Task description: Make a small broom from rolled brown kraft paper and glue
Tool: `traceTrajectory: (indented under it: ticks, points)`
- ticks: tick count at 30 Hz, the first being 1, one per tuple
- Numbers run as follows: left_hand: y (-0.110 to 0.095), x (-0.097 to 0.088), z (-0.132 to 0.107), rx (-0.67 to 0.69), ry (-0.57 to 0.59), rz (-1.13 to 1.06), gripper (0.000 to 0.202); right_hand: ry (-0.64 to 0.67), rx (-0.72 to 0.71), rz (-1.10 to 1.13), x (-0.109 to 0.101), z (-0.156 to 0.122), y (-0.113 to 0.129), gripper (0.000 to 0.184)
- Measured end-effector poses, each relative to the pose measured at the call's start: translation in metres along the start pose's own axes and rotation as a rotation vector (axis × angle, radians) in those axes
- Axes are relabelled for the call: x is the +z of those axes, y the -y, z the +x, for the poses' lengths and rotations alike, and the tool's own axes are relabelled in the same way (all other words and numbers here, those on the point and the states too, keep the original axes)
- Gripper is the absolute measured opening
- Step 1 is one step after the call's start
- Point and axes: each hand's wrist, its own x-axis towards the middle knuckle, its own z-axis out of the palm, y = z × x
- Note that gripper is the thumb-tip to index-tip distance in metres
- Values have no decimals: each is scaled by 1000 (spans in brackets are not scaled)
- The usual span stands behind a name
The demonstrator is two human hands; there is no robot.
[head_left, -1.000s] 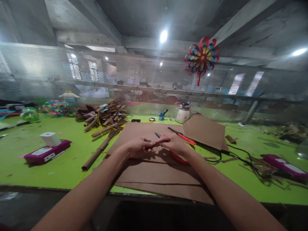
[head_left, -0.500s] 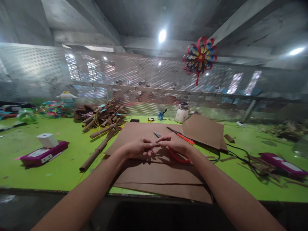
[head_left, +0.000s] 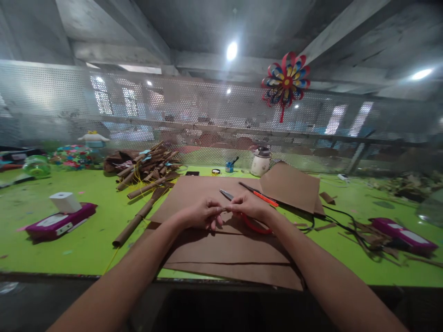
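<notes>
Above the brown paper sheets [head_left: 224, 249], both hands meet fingertip to fingertip. My left hand [head_left: 207, 213] is closed in a pinch, its lower fingers curled loosely. Pinched too, my right hand [head_left: 251, 206] touches the same spot from the other side. Whatever small thing lies between the fingertips is too tiny to make out. Beneath my right hand lies a pair of scissors [head_left: 258, 226] with red handles, its blades pointing up-left past the fingers. Just beyond it rests a long dark tool with an orange-red handle [head_left: 266, 198].
Rolled brown paper pieces [head_left: 152, 166] are heaped at the back left, and one paper roll [head_left: 133, 228] lies nearer. A folded brown sheet [head_left: 292, 186], a white jar [head_left: 260, 162] and a blue pot [head_left: 230, 167] stand behind. Purple packs [head_left: 62, 223] and paper scraps flank the green table.
My right fingers have drawn together into a tighter pinch against the left fingertips. The whole view has shifted slightly; the things on the table stay put.
</notes>
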Motion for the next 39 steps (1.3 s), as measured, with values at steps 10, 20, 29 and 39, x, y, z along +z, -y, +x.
traceTrajectory:
  ticks: [10, 20, 29, 39]
  points:
    - [2, 1, 0, 64, -60, 116, 35, -20, -96, -118, 3, 1, 1, 28]
    - [-8, 4, -5, 82, -99, 198, 35, 143, -28, 46, 0, -1, -1, 35]
    - [0, -1, -3, 20, -117, 91, 38, 20, 12, 136, -6, 0, -9, 27]
    - [-3, -11, -7, 51, -130, 99, 31, 31, 0, 258, -13, 3, -14, 32]
